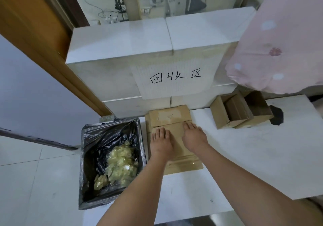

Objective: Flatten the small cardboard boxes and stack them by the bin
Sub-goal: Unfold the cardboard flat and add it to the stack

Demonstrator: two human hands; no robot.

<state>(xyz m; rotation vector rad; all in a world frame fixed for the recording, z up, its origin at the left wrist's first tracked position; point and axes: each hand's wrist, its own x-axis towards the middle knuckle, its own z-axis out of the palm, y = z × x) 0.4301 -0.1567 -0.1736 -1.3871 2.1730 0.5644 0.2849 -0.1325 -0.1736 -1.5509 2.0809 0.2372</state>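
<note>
White floor board (236, 156) lying below a tiled ledge with a handwritten sign (173, 79). Left hand (161, 142) and right hand (193, 136), fingers straight, pressing the flattened cardboard stack (170, 116) just beside the black-lined bin (111, 161). Two unflattened boxes (239, 111) sitting well right.

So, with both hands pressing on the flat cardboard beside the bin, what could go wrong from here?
1. The flattened stack looks uneven, so it may slide toward the bin when the left hand and right hand lift.
2. Two open boxes stand to the right, not yet flattened; reaching across might knock them.
</note>
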